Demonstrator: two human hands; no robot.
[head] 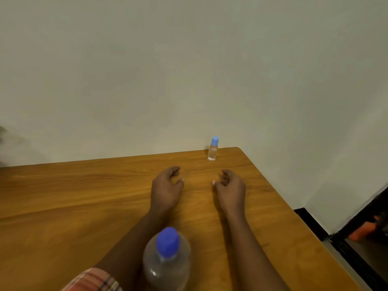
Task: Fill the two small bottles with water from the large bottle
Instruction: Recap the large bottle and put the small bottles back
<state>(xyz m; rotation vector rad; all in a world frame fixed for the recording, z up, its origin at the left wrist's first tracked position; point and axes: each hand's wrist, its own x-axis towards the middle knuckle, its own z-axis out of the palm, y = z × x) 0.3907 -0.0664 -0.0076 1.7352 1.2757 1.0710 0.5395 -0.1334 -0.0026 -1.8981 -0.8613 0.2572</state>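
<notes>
A large clear bottle [167,263] with a blue cap stands upright at the near edge of the wooden table [73,196], between my forearms. One small clear bottle [213,148] with a light blue cap stands upright at the table's far right corner, by the wall. I see only this one small bottle. My left hand [167,189] and my right hand [230,191] rest over the table's middle, side by side, fingers loosely curled and holding nothing. Both hands are well short of the small bottle.
A plain pale wall rises right behind the table's far edge. The table's right edge runs diagonally down to the right. Beyond it lies a dark floor strip with an orange object [363,229].
</notes>
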